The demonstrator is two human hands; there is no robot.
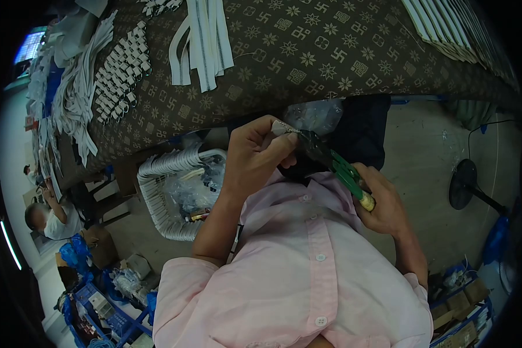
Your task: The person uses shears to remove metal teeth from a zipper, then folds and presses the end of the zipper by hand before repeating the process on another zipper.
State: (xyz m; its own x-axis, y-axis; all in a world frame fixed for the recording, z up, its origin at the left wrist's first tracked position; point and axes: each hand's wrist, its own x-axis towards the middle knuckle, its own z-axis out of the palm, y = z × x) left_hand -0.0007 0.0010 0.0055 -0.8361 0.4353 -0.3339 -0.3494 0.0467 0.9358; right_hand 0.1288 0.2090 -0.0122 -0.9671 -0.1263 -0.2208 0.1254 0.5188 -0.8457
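Note:
My left hand (261, 151) is closed, thumb against fingers, on the end of a zipper strip (284, 127) with small metal teeth. In my right hand (381, 200) are green-handled pliers (345, 172), a yellowish patch at the handle end. Their dark jaws meet the strip just beside my left thumb; the exact contact point is too small to make out. Both hands are in front of my chest, below the near edge of the patterned table (330, 69). Several white zipper strips (206, 46) lie on the cloth above my left hand.
A white woven basket (151, 197) with plastic bags stands left of my left forearm. Small white pieces (124, 72) and hanging strips (78, 98) are at the table's left, stacked strips (446, 29) at its right. Another person (58, 220) sits far left. A black stand (463, 184) is right.

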